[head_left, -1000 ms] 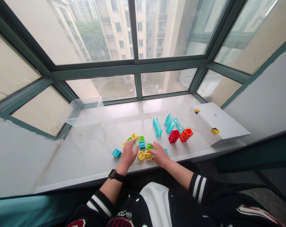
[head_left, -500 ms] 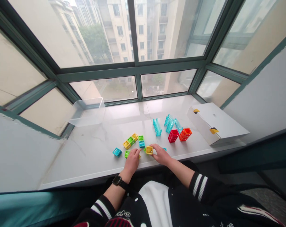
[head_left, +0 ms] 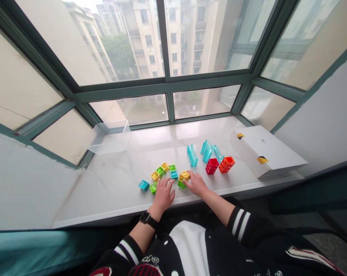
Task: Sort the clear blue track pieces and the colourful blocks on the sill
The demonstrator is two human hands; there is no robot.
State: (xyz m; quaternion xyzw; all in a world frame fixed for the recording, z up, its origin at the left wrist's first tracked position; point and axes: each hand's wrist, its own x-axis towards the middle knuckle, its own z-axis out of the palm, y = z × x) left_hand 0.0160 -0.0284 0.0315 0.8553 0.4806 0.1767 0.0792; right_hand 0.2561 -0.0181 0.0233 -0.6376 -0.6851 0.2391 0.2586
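My right hand [head_left: 197, 184] pinches a yellow toy block [head_left: 184, 175] that sits against a green block [head_left: 181, 184]. My left hand [head_left: 164, 193] rests to its left, fingers spread and bent over the surface, with nothing visible in them. Close by its fingertips are a joined green and blue pair of blocks [head_left: 173, 174] and a single green block [head_left: 153, 188], partly hidden by the hand. Behind it lies a row of yellow and green blocks [head_left: 160, 172]. A separate blue block [head_left: 144, 185] lies farther left.
Red [head_left: 211, 166] and orange [head_left: 226, 165] block towers stand to the right, with clear turquoise track pieces [head_left: 192, 155] behind. A transparent bin [head_left: 110, 142] is at the back left, a white box [head_left: 268, 149] at the right. Windows border the marble sill [head_left: 104, 199].
The yellow block in my right hand is now tipped up, with more green showing below it. My left hand's fingers have spread apart, and its fingertips have shifted slightly.
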